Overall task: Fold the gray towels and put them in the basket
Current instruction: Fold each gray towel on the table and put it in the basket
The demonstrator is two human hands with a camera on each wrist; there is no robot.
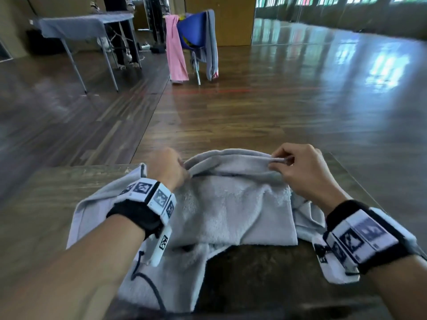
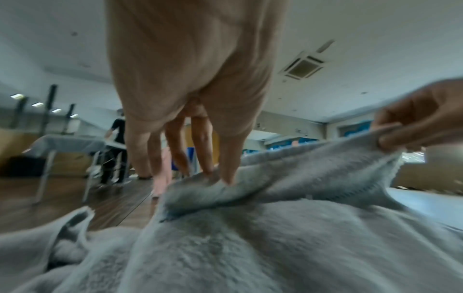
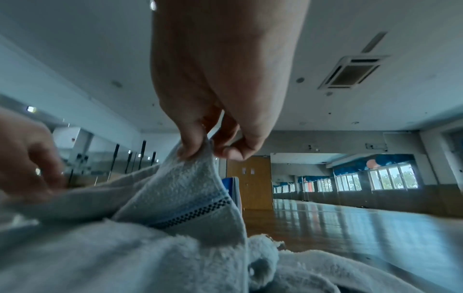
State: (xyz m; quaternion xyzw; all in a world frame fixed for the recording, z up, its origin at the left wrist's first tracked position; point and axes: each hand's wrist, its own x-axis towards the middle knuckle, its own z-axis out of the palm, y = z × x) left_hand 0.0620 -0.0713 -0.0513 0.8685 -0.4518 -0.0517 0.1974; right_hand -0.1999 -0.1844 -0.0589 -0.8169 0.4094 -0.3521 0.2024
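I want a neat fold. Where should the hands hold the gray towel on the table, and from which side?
At the two ends of the far edge of the towel, from above, as the left hand and right hand pinch it now. That hem is lifted and stretched between them, so it can probably be drawn over evenly.

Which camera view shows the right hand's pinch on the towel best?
The right wrist view: the right hand pinches the towel edge up close. The head view shows it from behind; the left wrist view catches it at the frame's edge.
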